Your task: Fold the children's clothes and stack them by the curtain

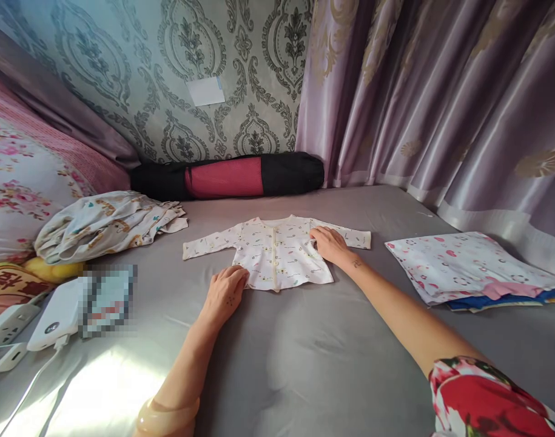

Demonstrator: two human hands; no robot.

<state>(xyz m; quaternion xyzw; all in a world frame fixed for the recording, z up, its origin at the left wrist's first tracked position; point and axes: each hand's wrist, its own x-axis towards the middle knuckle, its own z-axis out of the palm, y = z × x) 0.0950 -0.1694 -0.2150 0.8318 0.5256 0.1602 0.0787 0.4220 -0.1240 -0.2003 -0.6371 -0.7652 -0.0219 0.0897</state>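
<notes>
A small white baby shirt [286, 255] with a tiny print and a cream front placket lies spread flat on the grey bed sheet [304, 358], both sleeves stretched out sideways. My left hand [226, 292] is closed at the lower left corner of its hem, the fingers bent over the fabric edge. Higher up on the other side, my right hand [330, 244] pinches the cloth just under the right sleeve. The fingertips of both hands are partly hidden from above.
Folded clothes [472, 267] are stacked at the right. A crumpled printed cloth [108, 224] lies at the left, above a white power bank [59, 312] with a cable and a power strip [11, 325]. A black and red long bag [227, 176] rests against the wall beside curtains [418, 103].
</notes>
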